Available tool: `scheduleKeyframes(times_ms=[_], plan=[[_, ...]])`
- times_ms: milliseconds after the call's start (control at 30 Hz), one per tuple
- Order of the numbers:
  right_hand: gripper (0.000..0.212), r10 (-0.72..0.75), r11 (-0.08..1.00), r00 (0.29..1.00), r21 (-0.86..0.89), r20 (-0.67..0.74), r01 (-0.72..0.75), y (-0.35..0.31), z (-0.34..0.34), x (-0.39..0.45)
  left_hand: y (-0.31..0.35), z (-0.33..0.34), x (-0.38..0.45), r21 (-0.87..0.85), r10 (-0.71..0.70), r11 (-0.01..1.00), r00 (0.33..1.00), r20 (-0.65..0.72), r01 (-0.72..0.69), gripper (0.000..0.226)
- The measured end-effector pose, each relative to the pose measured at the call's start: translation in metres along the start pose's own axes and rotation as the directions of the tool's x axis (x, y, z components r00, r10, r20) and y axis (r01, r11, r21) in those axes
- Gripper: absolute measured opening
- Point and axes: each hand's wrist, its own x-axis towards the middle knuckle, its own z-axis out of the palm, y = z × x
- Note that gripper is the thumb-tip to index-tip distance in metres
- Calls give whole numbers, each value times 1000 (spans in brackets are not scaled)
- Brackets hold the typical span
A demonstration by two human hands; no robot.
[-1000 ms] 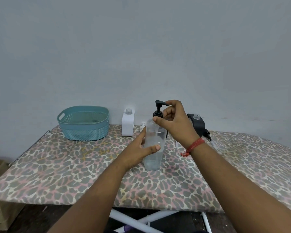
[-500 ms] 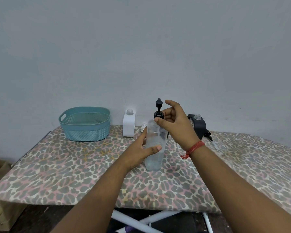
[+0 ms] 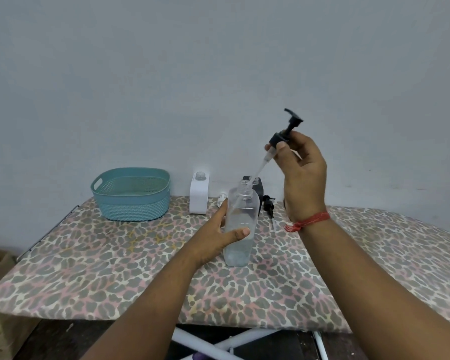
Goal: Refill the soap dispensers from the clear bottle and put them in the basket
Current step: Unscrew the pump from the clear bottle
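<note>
A clear bottle (image 3: pixel 239 229) stands upright on the leopard-print board (image 3: pixel 115 268), partly filled with clear liquid, its neck uncapped. My left hand (image 3: pixel 218 235) is wrapped around its middle. My right hand (image 3: pixel 300 175) holds a black pump head (image 3: pixel 287 131) tilted above the bottle, its thin tube still reaching down into the neck. A white dispenser (image 3: pixel 199 194) with no cap stands by the wall. A black dispenser (image 3: pixel 259 189) is partly hidden behind the clear bottle. The teal basket (image 3: pixel 131 194) sits at the back left, with nothing visible in it.
A loose black pump (image 3: pixel 268 205) lies on the board right of the black dispenser, and a small white pump piece (image 3: pixel 222 198) lies beside the white one. The wall runs close behind. White folding legs (image 3: pixel 226 344) show under the board's front edge.
My right hand has lifted the black pump head off the clear bottle, up and to the right, drawing its tube out. My left hand kept its hold on the bottle.
</note>
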Motion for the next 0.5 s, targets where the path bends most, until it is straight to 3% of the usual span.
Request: scheduleKeyframes(times_ms=[233,500], plan=[[21,87,973,941,233,-326,-9,-18,-18,16,0,2,1,5,17,1000,1000,14,-17,77],[27,122,927,890,371,-440,56,-35,-34,33,-2,0,1,-2,-6,1000,1000,11,6,67]])
